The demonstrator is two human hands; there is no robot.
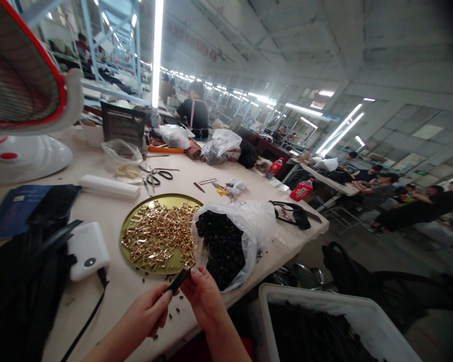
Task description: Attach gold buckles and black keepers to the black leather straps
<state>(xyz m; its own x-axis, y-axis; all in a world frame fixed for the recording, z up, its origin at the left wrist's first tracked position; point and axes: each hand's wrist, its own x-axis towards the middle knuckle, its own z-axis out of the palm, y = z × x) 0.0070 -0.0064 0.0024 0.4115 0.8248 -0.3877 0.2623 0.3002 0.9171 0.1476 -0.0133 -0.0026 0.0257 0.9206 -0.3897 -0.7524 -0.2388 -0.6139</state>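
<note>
Both hands meet over the near edge of the table, pinching a short black strap [179,281]. My left hand [153,307] grips its lower end, with fingers closed around it. At its upper end, the fingertips of my right hand [201,289] are closed; whether a small part is also between them cannot be made out. Just beyond, a round gold tray [130,211] holds a heap of small gold metal buckles [158,234]. Beside it, a white plastic bag [262,221] lies open, full of small black pieces [220,246]. A few such pieces are scattered near my hands.
Black straps [26,286] pile up at left beside a white box-shaped device [88,249] with a cable. A fan [26,156], scissors [158,176] and a white roll [109,186] stand farther back. A white bin [324,296] of black strips is at lower right. People sit beyond.
</note>
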